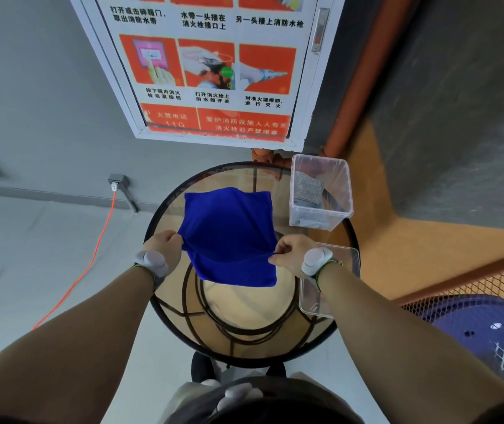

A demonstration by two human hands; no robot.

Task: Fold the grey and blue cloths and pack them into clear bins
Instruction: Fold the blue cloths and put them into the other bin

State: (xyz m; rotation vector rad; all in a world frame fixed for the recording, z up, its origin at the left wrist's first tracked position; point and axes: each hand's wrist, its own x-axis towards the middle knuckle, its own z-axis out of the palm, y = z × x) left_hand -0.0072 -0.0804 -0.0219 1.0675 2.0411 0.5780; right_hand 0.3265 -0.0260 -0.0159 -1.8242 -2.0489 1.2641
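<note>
The orange fire-hydrant instruction poster [206, 68] on the grey wall [30, 93] reads, near its bottom edge, 火警电话 119 and 消火栓前严禁堵塞. Its picture captions include 对准火源根部,进行灭火.

1. My blue cloth [229, 234] is one plain, saturated royal blue.
2. The grey cloth [307, 188] is light grey with fine speckles.
3. The far bin [318, 218] and near bin [307, 301] are clear.
4. The table [238, 163] rim is black.
5. My wrist bands [313, 260] are white.
6. The cable [91, 258] is orange.

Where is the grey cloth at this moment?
In the head view, the grey cloth lies inside the far clear bin, right of the blue cloth.
</note>
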